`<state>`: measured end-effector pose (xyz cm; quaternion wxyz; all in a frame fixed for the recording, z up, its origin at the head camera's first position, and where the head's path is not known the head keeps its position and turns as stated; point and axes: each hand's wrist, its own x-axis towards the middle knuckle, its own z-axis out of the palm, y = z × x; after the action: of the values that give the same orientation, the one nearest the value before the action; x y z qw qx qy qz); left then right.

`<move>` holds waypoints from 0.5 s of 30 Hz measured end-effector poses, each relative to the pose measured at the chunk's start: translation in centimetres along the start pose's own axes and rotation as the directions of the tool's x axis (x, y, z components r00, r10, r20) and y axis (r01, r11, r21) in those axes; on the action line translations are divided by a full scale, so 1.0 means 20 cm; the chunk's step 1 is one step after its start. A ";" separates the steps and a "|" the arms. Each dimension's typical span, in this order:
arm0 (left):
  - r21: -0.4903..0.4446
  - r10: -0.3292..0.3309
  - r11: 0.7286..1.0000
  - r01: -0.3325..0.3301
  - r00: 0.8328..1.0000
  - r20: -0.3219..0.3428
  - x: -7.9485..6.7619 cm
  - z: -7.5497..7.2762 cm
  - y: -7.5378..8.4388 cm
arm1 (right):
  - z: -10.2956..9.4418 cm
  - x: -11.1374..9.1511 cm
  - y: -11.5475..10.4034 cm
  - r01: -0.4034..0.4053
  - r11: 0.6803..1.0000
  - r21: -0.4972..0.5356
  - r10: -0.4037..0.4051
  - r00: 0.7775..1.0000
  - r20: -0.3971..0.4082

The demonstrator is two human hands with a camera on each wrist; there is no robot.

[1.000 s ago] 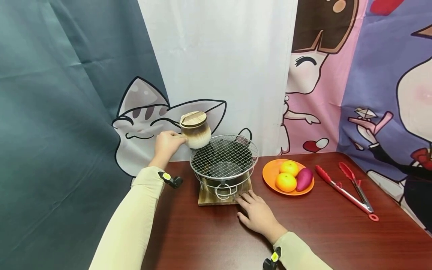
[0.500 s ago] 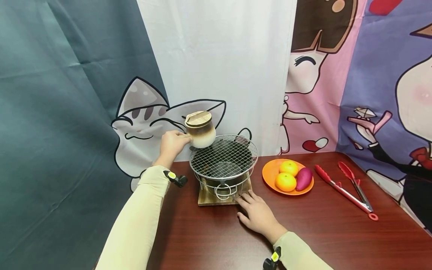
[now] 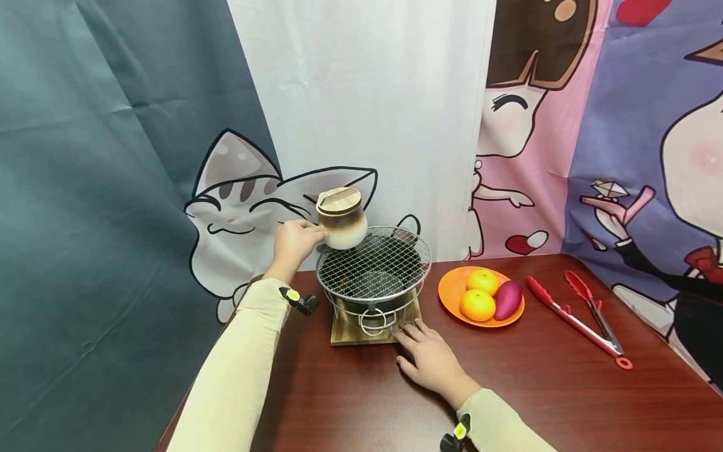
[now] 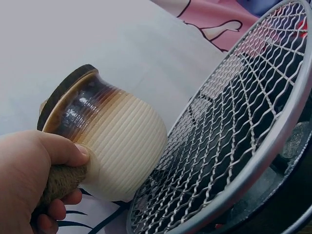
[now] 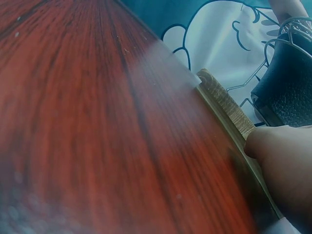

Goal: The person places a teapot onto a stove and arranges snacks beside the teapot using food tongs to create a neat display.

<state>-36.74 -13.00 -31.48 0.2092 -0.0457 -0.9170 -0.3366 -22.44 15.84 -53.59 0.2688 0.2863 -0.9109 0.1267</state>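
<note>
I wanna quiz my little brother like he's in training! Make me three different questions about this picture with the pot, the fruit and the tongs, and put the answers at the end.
1. Pick one: what does the left hand hold?
a) the purple thing
b) the lidded pot
c) the wire grill

2. Count: how many round orange fruits are on the orange plate?

3. Fill the gap: in the head view, the red-handled tongs lie to the ____ of the plate.

Key: 1. b; 2. two; 3. right
</note>
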 end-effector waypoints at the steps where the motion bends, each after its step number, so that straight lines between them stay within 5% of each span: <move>1: -0.003 -0.002 1.000 0.002 1.000 0.001 0.00 0.00 0.00 | 0.00 0.00 0.00 -0.003 1.000 -0.002 0.003 1.000 0.005; 15: -0.014 0.012 1.000 -0.012 1.000 0.007 -0.02 0.03 -0.01 | 0.00 0.00 0.00 -0.003 1.000 0.009 0.003 1.000 0.000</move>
<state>-36.62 -12.65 -32.24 0.2075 -0.0540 -0.9151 -0.3413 -22.46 15.86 -53.59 0.2673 0.2861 -0.9108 0.1311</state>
